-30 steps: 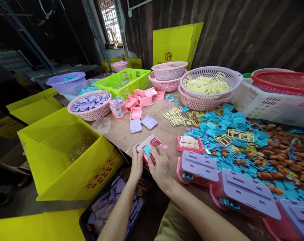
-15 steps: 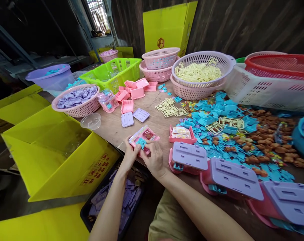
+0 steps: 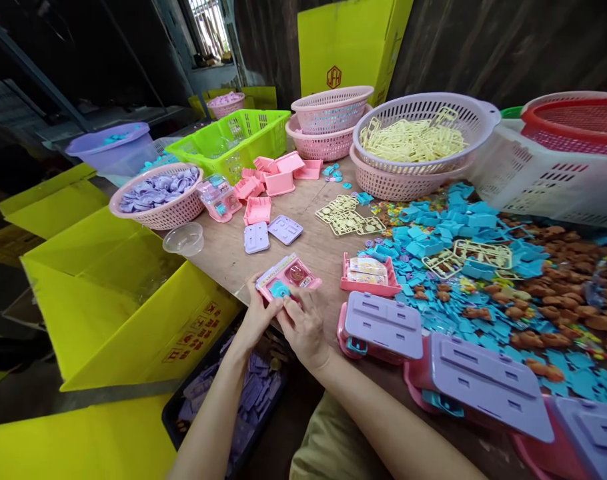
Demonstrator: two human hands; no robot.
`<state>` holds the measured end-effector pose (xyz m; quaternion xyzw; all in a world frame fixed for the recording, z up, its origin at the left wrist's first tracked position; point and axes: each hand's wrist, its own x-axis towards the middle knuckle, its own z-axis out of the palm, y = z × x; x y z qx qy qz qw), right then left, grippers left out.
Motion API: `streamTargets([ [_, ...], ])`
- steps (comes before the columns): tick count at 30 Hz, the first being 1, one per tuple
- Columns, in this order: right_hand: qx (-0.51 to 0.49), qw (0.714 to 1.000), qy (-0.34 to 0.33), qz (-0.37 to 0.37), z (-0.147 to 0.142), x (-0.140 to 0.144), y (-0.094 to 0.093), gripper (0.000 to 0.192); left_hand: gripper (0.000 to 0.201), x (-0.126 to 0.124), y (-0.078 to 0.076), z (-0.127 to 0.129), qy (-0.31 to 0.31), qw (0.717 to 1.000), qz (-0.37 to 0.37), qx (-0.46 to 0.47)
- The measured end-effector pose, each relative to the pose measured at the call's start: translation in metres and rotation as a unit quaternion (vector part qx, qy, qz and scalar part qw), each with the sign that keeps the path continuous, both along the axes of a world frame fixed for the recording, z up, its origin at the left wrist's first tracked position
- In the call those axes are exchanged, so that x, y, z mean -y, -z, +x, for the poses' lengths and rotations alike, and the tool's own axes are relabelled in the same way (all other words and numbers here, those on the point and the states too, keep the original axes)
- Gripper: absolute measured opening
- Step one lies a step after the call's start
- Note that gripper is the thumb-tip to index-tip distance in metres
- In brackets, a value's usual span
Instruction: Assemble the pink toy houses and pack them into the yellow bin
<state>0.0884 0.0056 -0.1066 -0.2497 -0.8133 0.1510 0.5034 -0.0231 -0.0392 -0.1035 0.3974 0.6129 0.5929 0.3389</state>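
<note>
Over the table's front edge, a pink toy case (image 3: 307, 281) with a lilac top edge and a clear dome is tilted up in my two hands. My left hand (image 3: 256, 317) grips its left end, with the thumb along the lower front. A turquoise piece (image 3: 279, 289) sits against the case's front, left of the dome. My right hand (image 3: 306, 327) is closed at the case's lower side, fingertips at the turquoise piece; its thumb is partly hidden. Just right stands an open pink tray (image 3: 371, 289) with printed packets inside.
Pink cases with lilac lids (image 3: 383, 323) line the front right. Behind them spread turquoise parts (image 3: 433, 233) and brown figures (image 3: 558, 300). Two lilac lids (image 3: 285, 229), pink trays (image 3: 279, 183) and a clear cup (image 3: 183, 239) lie beyond my hands. A yellow carton (image 3: 133, 320) stands left.
The turquoise piece, raised between my fingertips before, now lies flatter against the case's front. My right fingers have shifted slightly down and right. The whole view has turned a little.
</note>
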Motion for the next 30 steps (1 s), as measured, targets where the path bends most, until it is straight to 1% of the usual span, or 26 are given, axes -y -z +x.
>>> streamTargets([
  [2, 0.001, 1.0, 0.001, -0.003, 0.0015, 0.0002, 0.0019, 0.013, 0.078, 0.0004, -0.0002, -0.0002, 0.016, 1.0, 0.0, 0.007],
  [5, -0.008, 1.0, 0.004, 0.023, 0.0032, -0.0002, 0.0037, 0.011, 0.081, 0.001, -0.0003, -0.0009, 0.039, 0.999, 0.004, 0.016],
  [7, -0.007, 0.999, 0.0, 0.037, 0.0035, -0.0012, 0.0051, 0.01, 0.081, 0.0014, -0.0004, -0.0009, 0.04, 0.999, 0.005, 0.01],
  [12, 0.0, 1.0, -0.005, 0.017, 0.0012, -0.0049, 0.0087, 0.01, 0.069, -0.0002, -0.0027, 0.0025, -0.005, 1.0, -0.02, -0.005],
  [14, -0.008, 1.0, -0.004, 0.02, 0.0003, -0.0061, 0.0086, 0.011, 0.064, -0.0019, -0.0035, 0.0041, -0.021, 0.999, -0.029, -0.01],
  [17, -0.018, 0.999, 0.003, 0.027, 0.0001, -0.0069, 0.0067, 0.011, 0.062, -0.0041, -0.0034, 0.0048, -0.023, 0.999, -0.032, -0.019],
  [20, 0.0, 1.0, 0.0, 0.008, 0.0003, -0.0071, 0.0052, 0.012, 0.062, -0.0052, -0.0028, 0.0034, -0.019, 0.999, -0.029, -0.013],
  [23, 0.014, 1.0, -0.01, -0.007, 0.0, -0.007, 0.0048, 0.015, 0.07, -0.0063, -0.0031, 0.0019, -0.007, 1.0, -0.018, -0.003],
  [27, 0.013, 1.0, 0.0, -0.007, -0.0008, -0.006, 0.0039, 0.018, 0.086, -0.008, -0.003, 0.0005, 0.016, 1.0, -0.01, 0.014],
  [30, 0.021, 1.0, 0.005, -0.011, -0.0004, -0.0047, 0.0028, 0.018, 0.091, -0.0082, -0.0011, -0.0012, 0.028, 0.999, -0.008, 0.042],
])
